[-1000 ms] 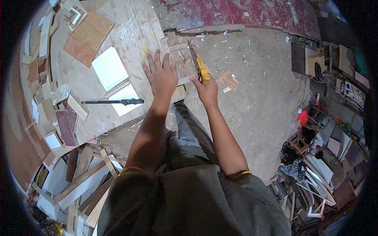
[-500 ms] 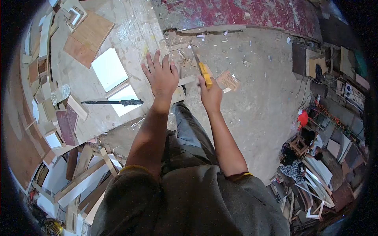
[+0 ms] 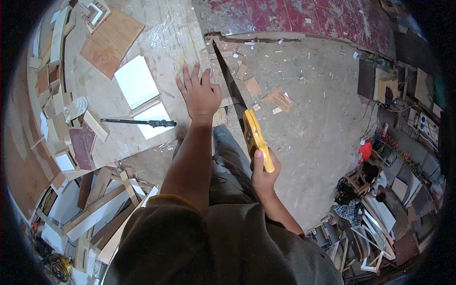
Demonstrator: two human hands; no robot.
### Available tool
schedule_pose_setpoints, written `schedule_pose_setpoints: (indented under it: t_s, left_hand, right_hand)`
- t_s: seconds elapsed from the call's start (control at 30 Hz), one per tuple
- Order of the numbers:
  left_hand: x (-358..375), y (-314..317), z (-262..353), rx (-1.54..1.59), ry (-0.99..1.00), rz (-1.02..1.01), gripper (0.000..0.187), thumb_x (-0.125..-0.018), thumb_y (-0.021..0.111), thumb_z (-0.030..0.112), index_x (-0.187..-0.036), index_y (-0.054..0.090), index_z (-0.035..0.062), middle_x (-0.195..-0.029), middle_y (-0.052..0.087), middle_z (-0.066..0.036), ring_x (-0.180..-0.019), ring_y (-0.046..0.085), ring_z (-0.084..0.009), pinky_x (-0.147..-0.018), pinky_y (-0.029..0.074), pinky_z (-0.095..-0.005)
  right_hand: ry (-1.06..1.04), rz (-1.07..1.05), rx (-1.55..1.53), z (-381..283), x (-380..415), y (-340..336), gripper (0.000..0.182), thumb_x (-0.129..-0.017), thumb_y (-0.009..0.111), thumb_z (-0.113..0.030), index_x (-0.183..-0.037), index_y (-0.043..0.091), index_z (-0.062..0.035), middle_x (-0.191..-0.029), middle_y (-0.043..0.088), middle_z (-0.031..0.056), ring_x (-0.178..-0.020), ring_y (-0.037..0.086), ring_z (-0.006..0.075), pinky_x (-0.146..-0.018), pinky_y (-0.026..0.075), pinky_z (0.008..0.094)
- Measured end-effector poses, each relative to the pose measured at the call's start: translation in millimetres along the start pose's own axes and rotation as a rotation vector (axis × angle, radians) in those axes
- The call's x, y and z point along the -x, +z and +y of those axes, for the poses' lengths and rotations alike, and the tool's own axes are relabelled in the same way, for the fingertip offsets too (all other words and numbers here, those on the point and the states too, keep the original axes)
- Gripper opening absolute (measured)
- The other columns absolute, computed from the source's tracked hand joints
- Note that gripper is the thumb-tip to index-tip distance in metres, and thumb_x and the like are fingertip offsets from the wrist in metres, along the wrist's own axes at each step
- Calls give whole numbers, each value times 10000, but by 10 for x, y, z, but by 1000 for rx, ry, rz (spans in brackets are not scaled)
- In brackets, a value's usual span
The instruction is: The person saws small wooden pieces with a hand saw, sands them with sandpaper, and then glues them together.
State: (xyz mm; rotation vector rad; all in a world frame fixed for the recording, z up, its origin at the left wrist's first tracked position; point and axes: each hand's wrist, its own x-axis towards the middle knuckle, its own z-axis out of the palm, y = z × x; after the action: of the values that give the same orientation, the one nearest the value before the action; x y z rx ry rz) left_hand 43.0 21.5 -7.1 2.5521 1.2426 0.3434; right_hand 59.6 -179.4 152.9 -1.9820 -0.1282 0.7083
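Head view: right hand [image 3: 266, 173] gripping a yellow-handled saw [image 3: 254, 133], left hand [image 3: 202, 97] palm-down, fingers fanned, by the edge of the worktable [image 3: 173, 50].
The saw's blade slants away past a wood strip [image 3: 227, 101]; whether they touch, I cannot tell. Left of the left hand, a black rod [image 3: 126, 121] crosses one white panel [image 3: 153, 132], with another white panel [image 3: 137, 81] and a brown board [image 3: 118, 35] farther along. Red tiles [image 3: 327, 19] lie beyond.
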Motion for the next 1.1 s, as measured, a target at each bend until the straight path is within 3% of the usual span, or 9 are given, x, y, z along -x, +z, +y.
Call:
schedule_pose_setpoints:
  t_s: [0.47,0.57,0.63,0.67,0.73,0.83,0.93,1.03,1.1]
  left_hand:
    - [-25,8,1,24,-30,-26,414,-780,561,149,-1188,614,98,-1416,451,-131,-1431,251,-386,-1136,145,-642]
    - [-35,23,-20,25,-22,-32,423,-777,563,149,-1194,610,96,-1419,448,-137,-1432,245,-393,-1136,140,-643]
    - [-5,13,-11,29,-19,-39,426,-777,563,149,-1197,608,95,-1421,445,-139,-1432,241,-396,-1137,137,-644]
    - [-8,6,-9,32,-19,-45,430,-776,565,150,-1201,606,94,-1424,440,-142,-1434,237,-397,-1137,135,-644]
    - [-28,-1,-20,36,-18,-48,434,-776,567,150,-1205,603,93,-1428,435,-144,-1435,232,-398,-1137,133,-645]
    - [-15,3,-13,28,-17,-51,437,-777,569,149,-1209,602,93,-1431,428,-147,-1439,224,-395,-1139,132,-643]
    - [-31,10,-34,24,-8,-57,438,-781,570,151,-1213,600,91,-1428,431,-147,-1439,223,-396,-1139,133,-641]
    - [2,28,-32,16,3,-60,433,-788,576,165,-1214,600,89,-1425,435,-143,-1439,222,-396,-1142,131,-637]
    - [0,45,-39,-11,-24,-60,455,-765,590,172,-1219,615,148,-1456,424,-97,-1447,220,-379,-1163,103,-619]
  right_hand:
    - [15,-27,98,-181,33,126,244,-952,631,-157,-782,549,-4,-575,468,-3,-557,415,39,-477,348,256]
    - [38,8,98,-214,54,165,255,-941,643,-151,-761,534,-6,-568,482,32,-535,435,72,-478,362,279]
    - [-28,9,215,-202,89,186,257,-923,655,-138,-746,524,-6,-570,507,91,-498,486,160,-486,386,318]
    - [-28,10,218,-198,99,194,257,-923,655,-138,-746,524,-6,-570,507,91,-498,486,160,-486,386,318]
    - [-51,15,253,-196,110,226,245,-907,662,-124,-745,526,-2,-592,530,144,-501,530,267,-498,403,351]
    - [-2,22,261,-210,108,258,230,-897,671,-137,-748,543,-16,-590,542,154,-512,549,326,-508,419,384]
    - [-77,-46,363,-367,78,327,217,-894,672,-173,-760,569,-37,-579,549,155,-519,561,356,-520,429,420]
    - [6,-55,383,-595,5,411,274,-911,644,-264,-757,600,-42,-575,561,177,-557,589,392,-543,444,456]
    - [47,-43,380,-703,-71,423,306,-920,629,-292,-751,608,-39,-578,564,187,-568,598,397,-547,449,459]
